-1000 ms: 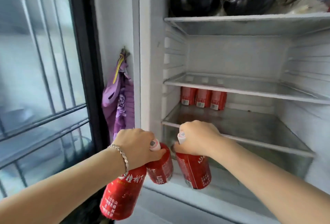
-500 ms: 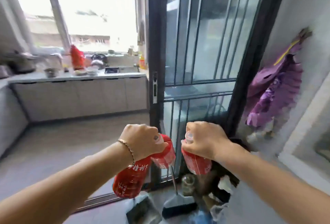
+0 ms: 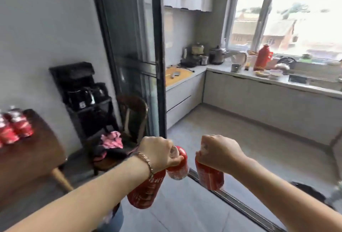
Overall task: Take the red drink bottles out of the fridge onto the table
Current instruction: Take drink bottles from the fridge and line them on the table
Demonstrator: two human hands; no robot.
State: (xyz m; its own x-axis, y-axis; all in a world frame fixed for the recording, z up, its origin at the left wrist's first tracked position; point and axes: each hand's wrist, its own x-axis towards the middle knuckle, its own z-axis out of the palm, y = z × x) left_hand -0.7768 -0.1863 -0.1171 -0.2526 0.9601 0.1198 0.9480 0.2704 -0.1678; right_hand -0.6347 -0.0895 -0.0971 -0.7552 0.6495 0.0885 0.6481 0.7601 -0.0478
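**Three red drink bottles carried in two hands, table at the far left**

Two bottles are gripped by their necks in the left hand, which is closed in a fist over the caps. The lower red bottle hangs tilted below the wrist, its printed label turned to the camera. The second red bottle juts out past the knuckles towards the other hand. A chain bracelet is worn on the left wrist.

A third red bottle is clenched at its top by the right hand and hangs roughly upright beneath it. The two hands are held near each other, apart, above a pale tiled floor.

At the far left edge a dark wooden table is seen, with a cluster of red bottles standing on it, blurred. Between table and hands stand a black stand bearing dark kettles, and a wooden chair with a pink cloth on its seat. Beyond a sliding glass door, a kitchen counter is visible under a bright window, a red thermos flask standing on it.
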